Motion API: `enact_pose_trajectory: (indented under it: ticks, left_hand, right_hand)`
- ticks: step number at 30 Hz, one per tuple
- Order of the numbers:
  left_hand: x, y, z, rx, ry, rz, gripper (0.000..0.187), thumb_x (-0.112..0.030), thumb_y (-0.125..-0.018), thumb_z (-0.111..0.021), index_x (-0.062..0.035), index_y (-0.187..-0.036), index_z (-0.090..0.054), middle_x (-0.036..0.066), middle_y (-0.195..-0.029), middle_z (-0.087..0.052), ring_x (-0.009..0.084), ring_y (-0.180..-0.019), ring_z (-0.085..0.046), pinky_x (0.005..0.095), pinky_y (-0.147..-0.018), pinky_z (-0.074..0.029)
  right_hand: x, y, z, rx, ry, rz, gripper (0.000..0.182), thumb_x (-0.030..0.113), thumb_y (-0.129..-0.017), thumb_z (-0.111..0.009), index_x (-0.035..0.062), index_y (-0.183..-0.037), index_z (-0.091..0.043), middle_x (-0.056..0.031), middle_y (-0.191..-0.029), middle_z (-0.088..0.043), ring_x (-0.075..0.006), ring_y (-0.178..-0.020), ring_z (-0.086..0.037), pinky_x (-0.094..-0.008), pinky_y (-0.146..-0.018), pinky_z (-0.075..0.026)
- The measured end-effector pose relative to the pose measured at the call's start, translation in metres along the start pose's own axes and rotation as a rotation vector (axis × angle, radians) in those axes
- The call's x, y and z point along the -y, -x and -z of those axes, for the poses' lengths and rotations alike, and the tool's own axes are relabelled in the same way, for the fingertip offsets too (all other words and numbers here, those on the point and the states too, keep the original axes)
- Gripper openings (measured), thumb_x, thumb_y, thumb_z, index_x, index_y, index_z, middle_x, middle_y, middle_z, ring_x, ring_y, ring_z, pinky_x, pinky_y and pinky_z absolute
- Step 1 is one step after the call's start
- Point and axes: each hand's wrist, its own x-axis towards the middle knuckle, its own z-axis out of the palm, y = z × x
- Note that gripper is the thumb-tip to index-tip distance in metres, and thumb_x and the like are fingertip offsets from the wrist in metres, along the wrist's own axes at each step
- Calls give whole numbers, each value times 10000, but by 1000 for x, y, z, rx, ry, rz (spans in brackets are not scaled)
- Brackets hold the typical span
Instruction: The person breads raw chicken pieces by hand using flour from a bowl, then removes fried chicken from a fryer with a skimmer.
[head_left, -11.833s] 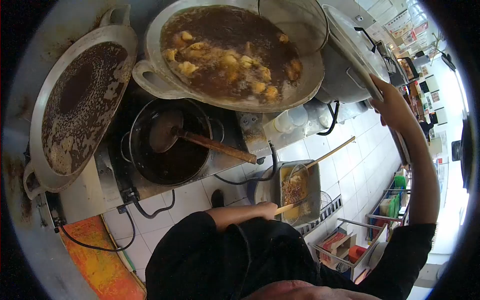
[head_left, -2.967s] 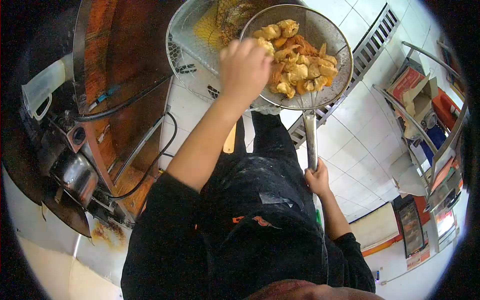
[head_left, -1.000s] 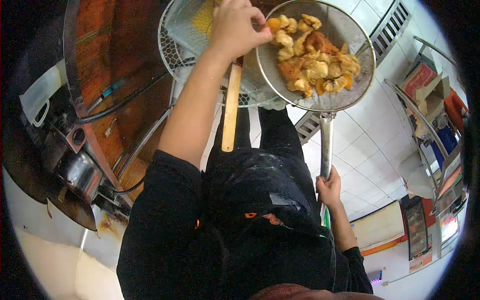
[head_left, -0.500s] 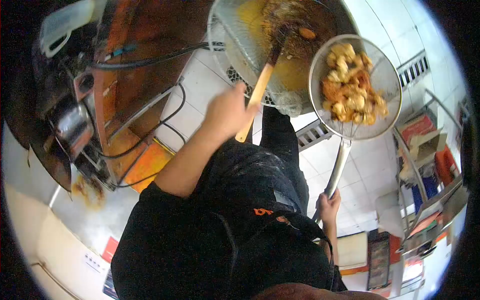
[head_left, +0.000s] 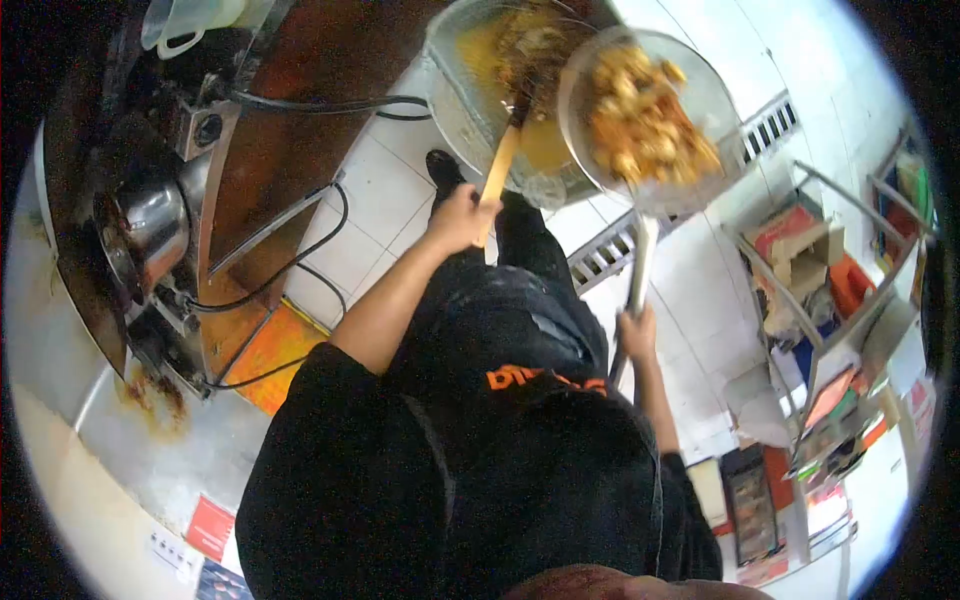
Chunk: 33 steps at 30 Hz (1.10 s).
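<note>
At far left, steel counter (head_left: 150, 440) with stained surface, black cables (head_left: 290, 270) hanging down below it to white floor tiles. Near top left, pale plastic jug (head_left: 190, 15) at counter edge.

Toward the middle, left hand (head_left: 458, 217) closed around lower end of wooden handle (head_left: 497, 180), fingers wrapped tight on it. Long axis of this handle running up and slightly right from the hand, its far end reaching into large mesh basket (head_left: 500, 90) over yellow oil container. Exact tool head not clear because of blur.

Further right, round wire strainer (head_left: 650, 120) full of golden fried pieces (head_left: 640, 115), raised just beside the mesh basket and partly overlapping it in the view. Metal strainer handle (head_left: 640, 270) going almost straight down from the bowl to right hand (head_left: 635, 335), curled around its lower end. Fried pieces thus well above and away from right hand, nearer to left hand side.

At far right, wire rack (head_left: 850, 290) with cardboard boxes and packets.
</note>
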Motion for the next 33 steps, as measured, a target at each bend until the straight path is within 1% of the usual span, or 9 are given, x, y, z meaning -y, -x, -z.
enact_pose_trajectory:
  ticks: [4, 7, 12, 14, 18, 22, 26, 28, 33]
  left_hand:
    - [21, 45, 37, -148, 331, -43, 466, -321, -926, -580, 13, -1235, -478, 189, -1098, -636, 262, -1012, -612, 342, -889, -460]
    - [122, 75, 74, -213, -40, -139, 459, -332, -931, -578, 1, -1233, -487, 193, -1149, -602, 275, -1068, -588, 351, -935, -442]
    - [225, 197, 92, -145, -574, -51, 319, -280, -953, -423, -16, -961, -602, 217, -951, -597, 407, -910, -560, 492, -814, -445]
    - [353, 211, 82, -98, -823, 63, 377, -309, -937, -423, 4, -926, -633, 229, -896, -626, 408, -851, -596, 495, -744, -472]
    - [385, 270, 83, 50, -522, 249, 397, -338, -923, -445, 0, -964, -649, 212, -834, -655, 393, -813, -619, 476, -706, -482]
    - [373, 266, 75, -23, -909, 103, 453, -424, -869, -548, -2, -995, -649, 198, -923, -667, 374, -880, -625, 453, -788, -481]
    - [388, 222, 72, -404, -485, -11, 448, -408, -866, -572, -13, -1064, -644, 230, -1079, -631, 384, -1044, -578, 421, -917, -445]
    - [285, 239, 77, -589, -166, 71, 449, -369, -859, -606, 10, -1101, -613, 199, -1082, -640, 341, -995, -609, 394, -877, -466]
    - [227, 222, 61, -476, 391, -224, 375, -170, -835, -664, -14, -1161, -565, 116, -1002, -654, 176, -904, -606, 305, -792, -488]
  right_hand:
    - [7, -52, -27, 77, -142, 114, 227, 108, -744, -600, -26, -911, -526, -115, -630, -595, -208, -482, -588, -359, -468, -485]
    - [-7, -68, -42, 65, -118, 211, 180, 51, -759, -558, -18, -921, -518, -76, -629, -551, -160, -439, -540, -299, -382, -452]
    - [30, -55, -21, 96, 29, 192, 254, 138, -729, -601, -24, -911, -532, -132, -628, -597, -220, -523, -608, -361, -510, -507]
    - [27, -72, -22, 149, 16, 211, 239, 137, -724, -602, -21, -894, -542, -121, -629, -601, -222, -513, -606, -364, -509, -511]
    - [34, -91, -15, 39, 187, 291, 308, 194, -708, -610, -26, -920, -572, -205, -692, -632, -300, -556, -639, -410, -582, -534]
    - [17, -105, -9, -92, 361, 407, 456, 281, -754, -617, -35, -1080, -568, -303, -1002, -624, -441, -971, -604, -468, -857, -478]
    - [13, -106, -17, -169, 431, 410, 516, 238, -760, -720, 14, -1179, -518, -270, -1055, -631, -413, -1008, -609, -451, -862, -483]
    - [7, -104, -17, -226, 356, 453, 590, 196, -770, -700, 16, -1263, -431, -266, -1049, -628, -414, -999, -605, -452, -866, -477]
    - [40, -25, -38, -548, 459, 465, 529, 147, -768, -660, 3, -1239, -470, -252, -1153, -557, -396, -1106, -535, -445, -943, -439]
